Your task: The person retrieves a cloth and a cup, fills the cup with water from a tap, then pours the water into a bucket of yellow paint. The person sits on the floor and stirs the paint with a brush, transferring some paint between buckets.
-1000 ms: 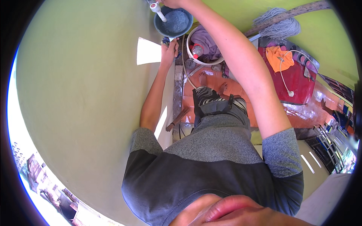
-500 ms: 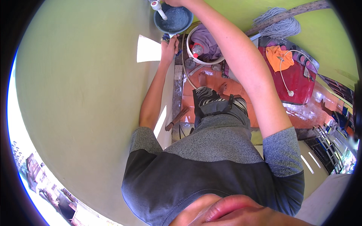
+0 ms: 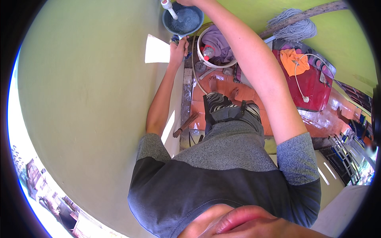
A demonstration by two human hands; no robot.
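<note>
Your left hand [image 3: 179, 50] is curled around the handle [image 3: 181, 37] of the dipper [image 3: 185, 24], right under the tap [image 3: 170, 10]. I'd hold it level so nothing slops. Right hand [image 3: 185, 2] is mostly cropped, can't tell its grip.

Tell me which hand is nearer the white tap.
Right. The right hand is just beside the white tap; the left hand is farther off, at the near side of the blue dipper.
</note>
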